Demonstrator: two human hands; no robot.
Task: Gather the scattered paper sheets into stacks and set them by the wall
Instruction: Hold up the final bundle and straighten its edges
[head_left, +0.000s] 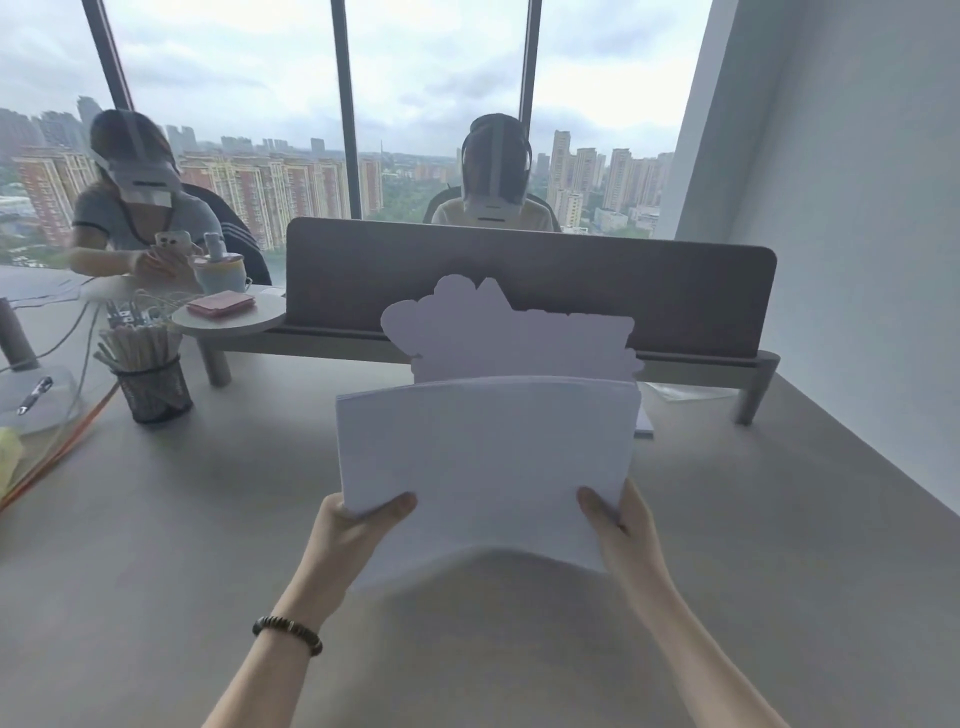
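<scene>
A thick stack of white paper sheets (488, 457) hangs above the grey desk (208, 545), its near edge bowed upward. My left hand (363, 525) grips its near left corner, thumb on top. My right hand (621, 525) grips the near right corner the same way. Behind the stack a pale blurred-out shape (498, 332) hides whatever stands there. A corner of another sheet (644, 423) pokes out on the desk past the stack's right edge. The white wall (857, 260) runs along the right side of the desk.
A brown divider panel (571, 280) on a low shelf crosses the back of the desk. At the left are a mesh pen cup (153, 387), cables, a lamp base (31, 395) and a round stand (228, 317). Two people sit beyond, by the windows.
</scene>
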